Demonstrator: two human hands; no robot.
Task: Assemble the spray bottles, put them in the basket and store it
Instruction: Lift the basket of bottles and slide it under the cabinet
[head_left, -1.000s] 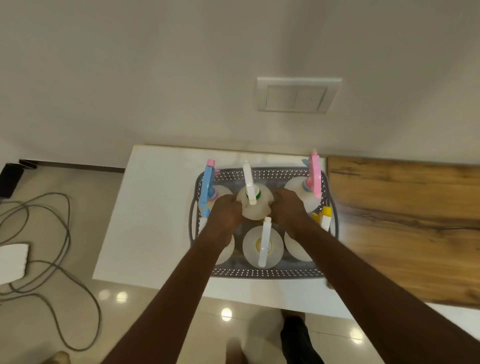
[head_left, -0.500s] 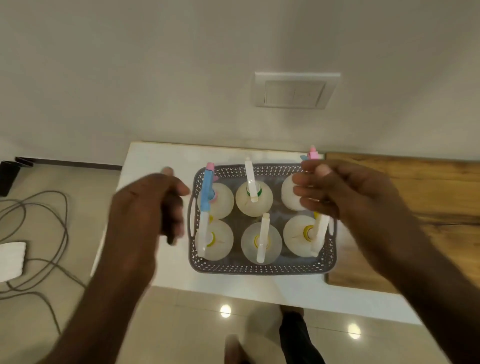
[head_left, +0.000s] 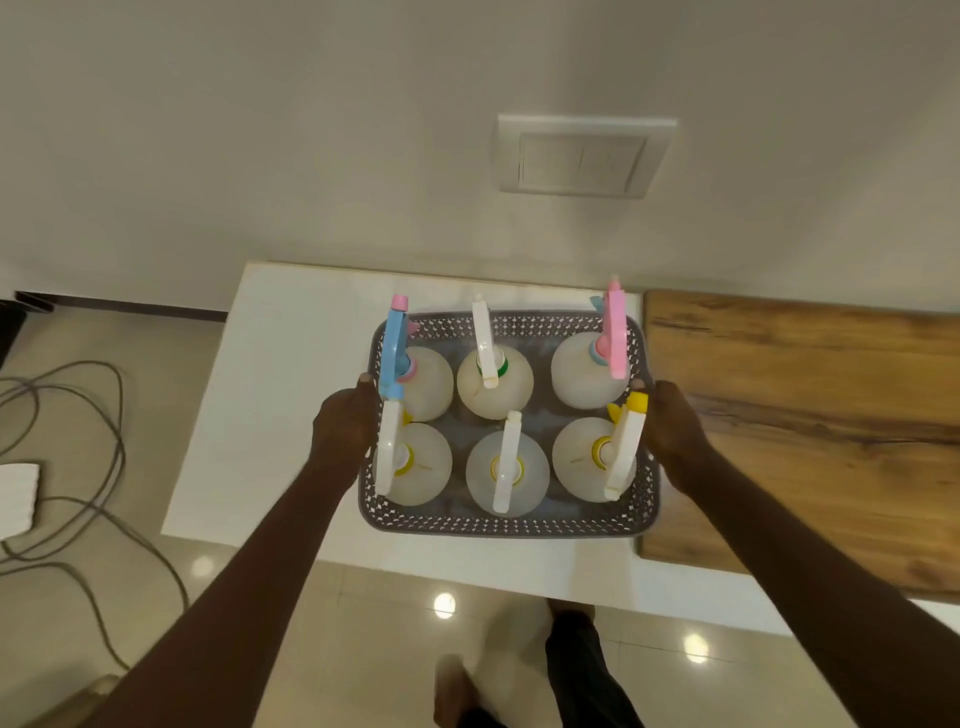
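Basket (head_left: 506, 525) on worktop (head_left: 291, 395), six bottles (head_left: 496, 382) upright inside. Left hand (head_left: 343, 428) and right hand (head_left: 670, 431) at its side handles, each grip seemingly curled round one. Probably light but top-heavy; lift level.

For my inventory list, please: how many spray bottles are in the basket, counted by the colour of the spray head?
In the grey basket:
White heads: 4
Blue head: 1
Pink head: 1
Total: 6 bottles

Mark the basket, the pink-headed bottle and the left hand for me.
basket (head_left: 506, 525): head view, near rim.
pink-headed bottle (head_left: 576, 376): head view, translucent body.
left hand (head_left: 343, 426): head view, back of hand.
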